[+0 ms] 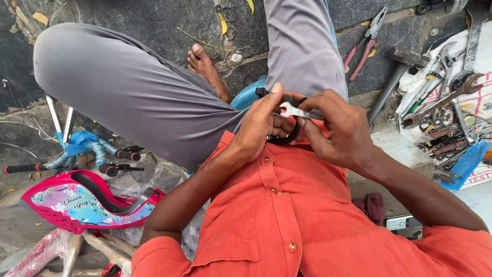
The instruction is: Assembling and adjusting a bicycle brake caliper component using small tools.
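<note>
A small wrench (294, 111) is held on a black part (287, 134) by both hands (259, 125), closed together. Pliers (365, 43) lie at 1 o'clock, unused. The turning looks unfinished.

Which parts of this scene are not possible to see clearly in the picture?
- Head view: the black part held under the small spanner is mostly covered by the left hand and right hand; its shape is unclear.
- Head view: the tool pile is cut by the right edge, and small pieces are too tangled to tell apart.
- Head view: the small dark device is partly hidden behind the orange sleeve.
</note>
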